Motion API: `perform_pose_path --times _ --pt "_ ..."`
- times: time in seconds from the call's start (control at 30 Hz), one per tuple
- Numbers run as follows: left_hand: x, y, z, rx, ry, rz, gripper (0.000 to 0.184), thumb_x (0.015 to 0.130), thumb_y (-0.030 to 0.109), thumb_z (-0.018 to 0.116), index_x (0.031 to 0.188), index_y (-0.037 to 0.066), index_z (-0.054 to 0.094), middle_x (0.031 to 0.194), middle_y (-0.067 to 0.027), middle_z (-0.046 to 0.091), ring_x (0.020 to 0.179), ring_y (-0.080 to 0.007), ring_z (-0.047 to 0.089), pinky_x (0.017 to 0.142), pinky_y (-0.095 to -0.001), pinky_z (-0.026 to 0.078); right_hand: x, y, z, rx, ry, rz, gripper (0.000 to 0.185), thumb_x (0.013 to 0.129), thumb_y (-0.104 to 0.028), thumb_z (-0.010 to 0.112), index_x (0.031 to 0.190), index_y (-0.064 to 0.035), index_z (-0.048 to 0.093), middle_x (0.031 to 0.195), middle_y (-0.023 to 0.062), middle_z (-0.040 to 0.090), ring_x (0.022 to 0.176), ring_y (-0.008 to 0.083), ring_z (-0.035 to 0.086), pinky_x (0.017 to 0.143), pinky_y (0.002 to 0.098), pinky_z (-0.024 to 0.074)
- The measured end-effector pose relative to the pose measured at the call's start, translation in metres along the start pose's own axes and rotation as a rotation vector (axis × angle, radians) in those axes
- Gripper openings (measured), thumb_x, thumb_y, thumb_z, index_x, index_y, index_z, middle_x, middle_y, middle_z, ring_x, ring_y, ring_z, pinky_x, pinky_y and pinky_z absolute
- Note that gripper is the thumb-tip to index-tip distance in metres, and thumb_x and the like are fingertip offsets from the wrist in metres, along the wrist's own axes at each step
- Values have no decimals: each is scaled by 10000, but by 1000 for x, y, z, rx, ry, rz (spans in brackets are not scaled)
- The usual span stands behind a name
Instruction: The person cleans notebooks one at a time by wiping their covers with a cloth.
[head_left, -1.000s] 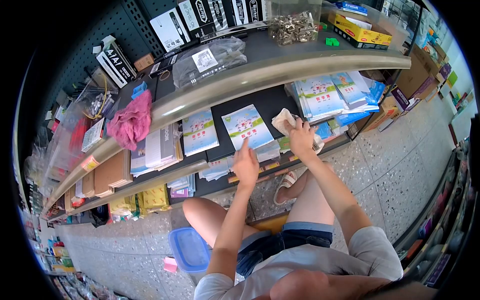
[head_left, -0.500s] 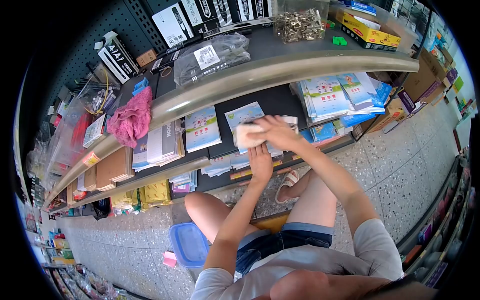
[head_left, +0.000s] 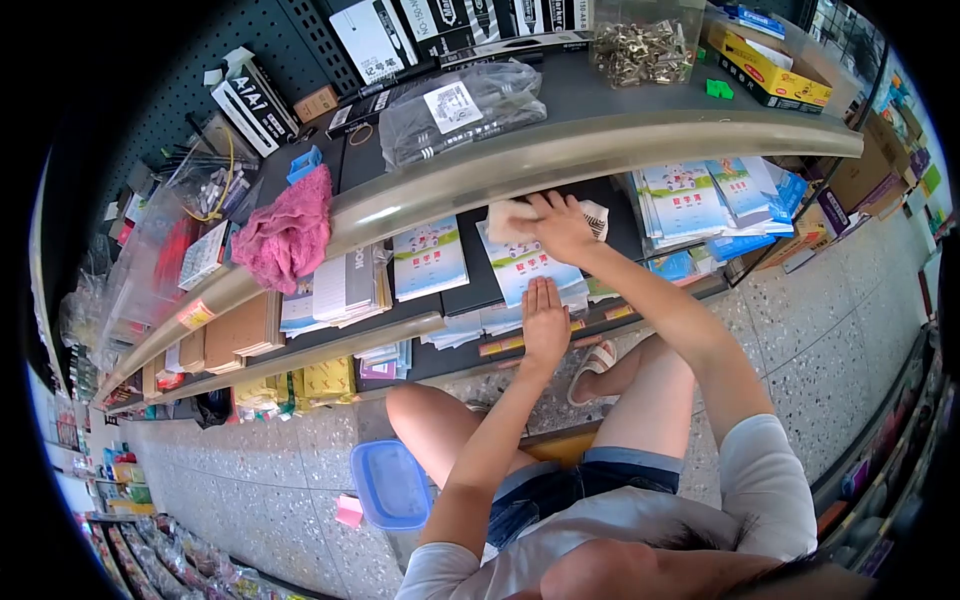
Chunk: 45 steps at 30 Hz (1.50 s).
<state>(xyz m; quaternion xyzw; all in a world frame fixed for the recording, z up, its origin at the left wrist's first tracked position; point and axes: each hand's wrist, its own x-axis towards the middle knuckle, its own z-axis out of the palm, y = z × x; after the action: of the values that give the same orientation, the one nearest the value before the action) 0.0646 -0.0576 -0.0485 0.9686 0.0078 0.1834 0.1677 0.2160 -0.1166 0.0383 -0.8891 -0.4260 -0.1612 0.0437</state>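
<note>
In the head view, the right hand (head_left: 562, 226) spreads its fingers over a crumpled cream cloth (head_left: 508, 224), grip unclear, atop a blue-and-white paper booklet (head_left: 512, 264) on the dark shelf (head_left: 622, 218). The left hand (head_left: 546, 326) rests straight, empty fingers on its lower edge; pressing too lightly could let cloth drag crease it.

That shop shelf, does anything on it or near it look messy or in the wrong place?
Yes, a bit. A crumpled pink cloth hangs over the shelf's front rail, odd among pens and paper goods. A pink scrap also lies on the floor beside a blue tub, maybe dropped. I see no spill.
</note>
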Motion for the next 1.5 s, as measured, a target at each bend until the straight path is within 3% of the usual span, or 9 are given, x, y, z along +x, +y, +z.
perform_pose_path --times 0.13,0.23,0.6,0.87,1.1,1.23,1.37,1.47,1.5 --pt "5 8 -7 -104 -88 -84 624 776 168 674 1290 -98 442 1309 -269 492 1258 -380 452 1067 -456 341 -25 5 -20 261 -190 -471 482 776 -119 593 1181 -377 635 1259 54 514 1167 257 463 944 443 360" --pt "4 5 -5 -79 -31 -44 611 762 164 688 1267 -99 466 1279 -264 521 1234 -375 479 1045 -449 369 -31 -4 -12 217 -161 -452 457 773 -139 595 1162 -372 647 1248 54 520 1150 260 474 930 429 369" --pt "18 -11 1 42 92 53 294 802 70 575 1066 -54 611 1085 -213 651 1069 -314 619 947 -384 477 35 -17 53 -106 -2 -28 317 869 -234 477 1120 -324 648 1148 52 511 1093 282 460 871 460 354" --pt "25 -14 -1 48 101 55 195 775 30 556 951 1 635 1042 -166 677 978 -265 668 781 -351 563 22 15 62 -205 -61 291 309 928 -309 453 1083 -153 670 1161 72 520 1055 295 468 830 476 351" --pt "25 -18 1 71 88 84 170 772 21 551 924 17 626 1044 -161 677 954 -265 676 728 -363 579 -21 25 32 -237 -140 386 273 926 -274 466 1123 -241 652 1150 65 530 1070 290 485 824 466 374" --pt "25 -20 4 37 58 56 184 777 32 545 939 4 626 1013 -161 673 957 -284 668 781 -368 561 -47 22 5 -136 -294 391 402 840 -198 541 1227 -288 596 1197 89 502 1093 309 491 856 475 416" --pt "29 -25 -1 40 55 91 134 798 81 563 910 73 637 910 -151 684 725 -287 690 589 -405 569 -85 22 -41 124 -412 371 543 720 -156 651 1232 -328 609 1202 110 517 1114 333 509 914 495 431" --pt "26 -27 -11 38 20 66 120 826 121 561 914 98 639 828 -160 676 642 -313 674 548 -429 552 -104 57 -47 475 -550 240 450 777 -229 617 1212 -342 615 1145 117 570 1070 323 551 893 447 464" --pt "25 -23 -21 47 18 46 116 833 134 561 913 102 638 807 -164 672 632 -320 671 543 -437 548 -105 59 -46 447 -466 289 458 779 -217 608 1222 -333 609 1142 122 571 1062 329 554 895 446 466"
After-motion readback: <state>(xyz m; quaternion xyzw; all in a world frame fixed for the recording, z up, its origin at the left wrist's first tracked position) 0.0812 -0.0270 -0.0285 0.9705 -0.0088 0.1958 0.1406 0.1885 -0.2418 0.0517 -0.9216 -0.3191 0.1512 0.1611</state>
